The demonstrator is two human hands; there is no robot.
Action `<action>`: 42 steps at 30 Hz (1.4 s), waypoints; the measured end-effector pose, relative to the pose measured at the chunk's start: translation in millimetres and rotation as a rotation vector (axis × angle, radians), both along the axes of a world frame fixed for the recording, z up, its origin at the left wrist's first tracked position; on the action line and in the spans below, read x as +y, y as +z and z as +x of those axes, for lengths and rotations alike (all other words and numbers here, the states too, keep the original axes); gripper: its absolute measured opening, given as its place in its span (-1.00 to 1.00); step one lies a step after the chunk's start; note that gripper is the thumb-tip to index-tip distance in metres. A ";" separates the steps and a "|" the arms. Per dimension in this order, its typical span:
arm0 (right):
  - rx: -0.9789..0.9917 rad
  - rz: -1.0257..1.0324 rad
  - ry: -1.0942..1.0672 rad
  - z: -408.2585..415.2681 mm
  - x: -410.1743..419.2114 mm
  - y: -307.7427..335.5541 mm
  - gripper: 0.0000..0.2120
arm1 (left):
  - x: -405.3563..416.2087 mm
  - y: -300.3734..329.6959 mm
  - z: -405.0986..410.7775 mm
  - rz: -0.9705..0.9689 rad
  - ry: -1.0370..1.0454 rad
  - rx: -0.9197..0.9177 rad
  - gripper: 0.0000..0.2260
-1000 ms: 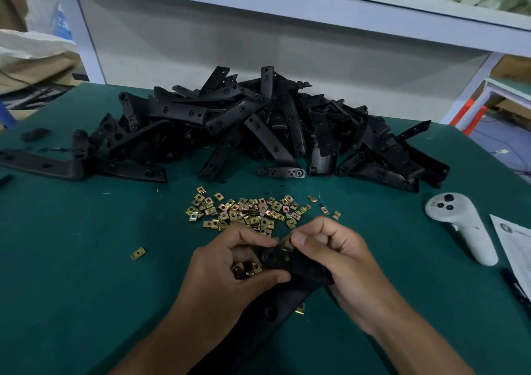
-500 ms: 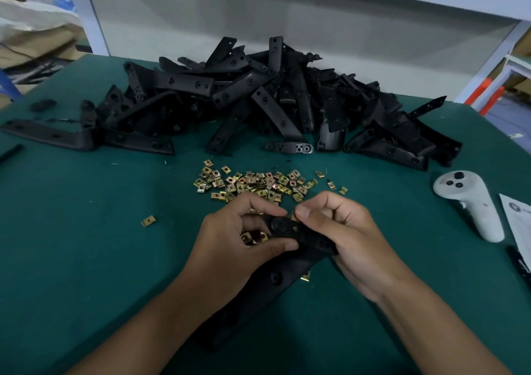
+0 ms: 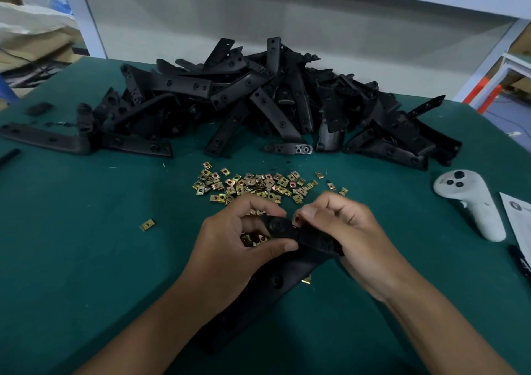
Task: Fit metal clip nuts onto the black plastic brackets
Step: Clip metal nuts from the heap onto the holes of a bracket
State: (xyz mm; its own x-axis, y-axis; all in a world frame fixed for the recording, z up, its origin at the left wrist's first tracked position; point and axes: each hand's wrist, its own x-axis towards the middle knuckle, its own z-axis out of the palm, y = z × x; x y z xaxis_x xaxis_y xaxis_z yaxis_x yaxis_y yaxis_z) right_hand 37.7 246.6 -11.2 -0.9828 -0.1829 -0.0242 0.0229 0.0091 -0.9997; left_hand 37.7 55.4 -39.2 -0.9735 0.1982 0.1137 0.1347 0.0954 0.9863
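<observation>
I hold a long black plastic bracket (image 3: pixel 275 282) just above the green table, its far end up between both hands. My left hand (image 3: pixel 238 242) grips that end with thumb and fingers and also keeps several brass clip nuts (image 3: pixel 253 239) in its palm. My right hand (image 3: pixel 344 228) grips the bracket from the right and pinches one clip nut (image 3: pixel 296 219) against its edge. A scatter of loose clip nuts (image 3: pixel 258 185) lies just beyond my hands. A big heap of black brackets (image 3: pixel 273 102) fills the back of the table.
A single clip nut (image 3: pixel 147 224) lies alone to the left, and another (image 3: pixel 306 280) peeks out under the held bracket. A white controller (image 3: pixel 471 202) and a sheet of paper (image 3: pixel 517 219) sit at the right edge. One flat bracket (image 3: pixel 43 139) lies far left.
The view has dipped slightly, shifting everything up in the frame. My right thumb and finger have brought a clip nut to the bracket's end. My left hand's grip looks the same.
</observation>
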 end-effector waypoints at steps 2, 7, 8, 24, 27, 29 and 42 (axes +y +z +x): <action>0.022 -0.019 -0.019 -0.4 0.1 -2.3 -0.78 | -1.2 0.0 -0.2 -0.029 0.013 0.030 -0.61; 0.162 0.074 -0.037 -2.0 2.2 -5.2 -0.76 | -1.0 -0.7 -0.3 0.031 -0.022 0.075 -0.68; 0.178 0.080 -0.031 -2.1 2.7 -6.1 -0.76 | -0.7 -0.7 -0.5 0.032 -0.023 0.082 -0.69; 0.189 1.022 -0.240 -26.3 58.8 -24.7 -0.79 | -1.7 -1.7 -3.6 -0.053 0.020 0.048 -0.75; 0.230 1.036 -0.206 -24.4 56.0 -22.7 -0.87 | -1.4 -3.0 -2.7 -0.043 0.012 0.039 -0.79; 0.260 1.008 -0.196 -24.1 54.2 -21.1 -0.92 | -1.1 -3.8 -2.6 -0.028 0.025 0.058 -0.80; -0.013 -0.192 -0.098 -18.0 31.5 -8.2 -0.94 | -0.6 -3.6 -2.5 0.111 -0.009 0.009 -0.60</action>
State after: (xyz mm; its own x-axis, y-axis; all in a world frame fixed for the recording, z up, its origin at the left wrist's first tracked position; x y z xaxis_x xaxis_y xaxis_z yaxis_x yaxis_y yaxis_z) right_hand 19.6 278.1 -19.4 -0.9960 -0.0892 -0.0107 0.0271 -0.1847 -0.9824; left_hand 35.2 54.9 -42.9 -0.9706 0.1930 0.1440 0.1437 -0.0154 0.9895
